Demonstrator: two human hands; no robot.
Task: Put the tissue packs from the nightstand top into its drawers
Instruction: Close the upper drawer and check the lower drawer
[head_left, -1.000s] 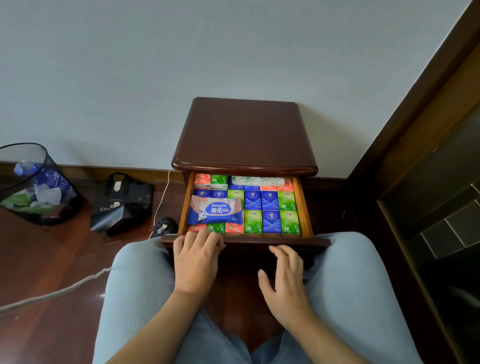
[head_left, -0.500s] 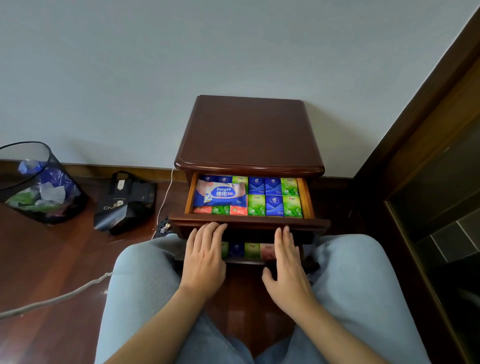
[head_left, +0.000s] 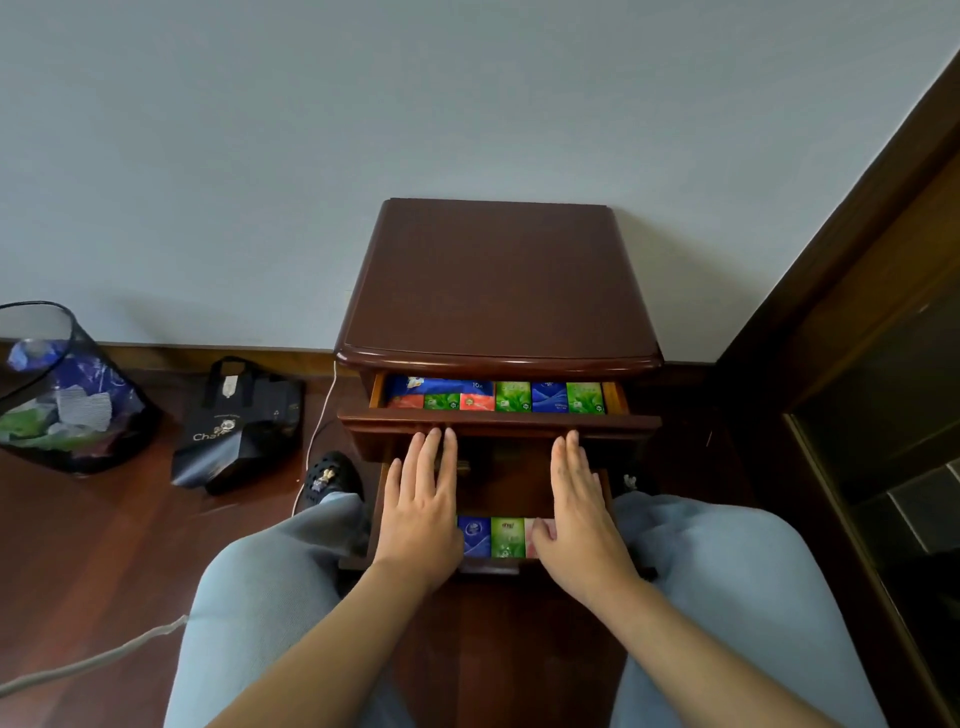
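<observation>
Both hands, left (head_left: 422, 512) and right (head_left: 582, 512), lie flat with straight fingers against the top drawer (head_left: 498, 423) front, likely to close it over the packs (head_left: 511, 397); the nightstand (head_left: 498, 280) top is bare.

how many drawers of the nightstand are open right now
2. The upper drawer is open only a little under the nightstand top, with both hands' fingertips on its front. The lower drawer is pulled out between the knees. More drawers may be hidden.
</observation>
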